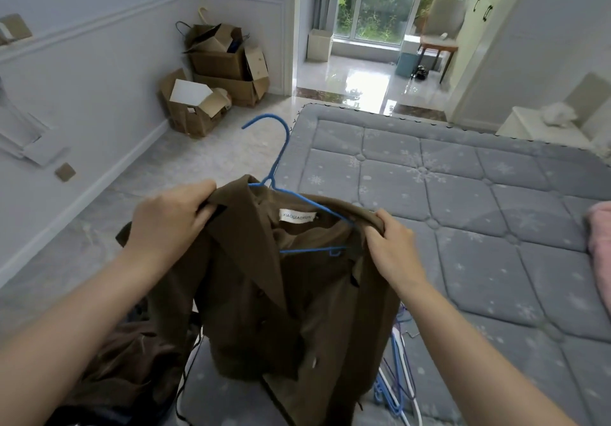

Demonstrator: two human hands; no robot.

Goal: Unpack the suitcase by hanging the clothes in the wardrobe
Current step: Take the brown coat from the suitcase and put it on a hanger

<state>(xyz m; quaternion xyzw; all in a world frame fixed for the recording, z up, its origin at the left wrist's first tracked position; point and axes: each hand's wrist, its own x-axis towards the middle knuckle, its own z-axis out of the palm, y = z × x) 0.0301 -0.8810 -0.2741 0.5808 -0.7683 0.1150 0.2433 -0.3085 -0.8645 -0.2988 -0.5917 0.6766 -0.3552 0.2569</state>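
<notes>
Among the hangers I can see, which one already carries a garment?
The blue hanger inside the brown jacket, held up by the left hand and right hand. The other hangers lie bare on the mattress below.

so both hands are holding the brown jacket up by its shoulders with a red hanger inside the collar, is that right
Not quite: the hanger is blue, not red. The head view shows its blue hook rising above the collar and its blue bar inside the neck opening. The rest stands: the left hand and the right hand each grip a shoulder of the brown jacket and hold it up.
</notes>
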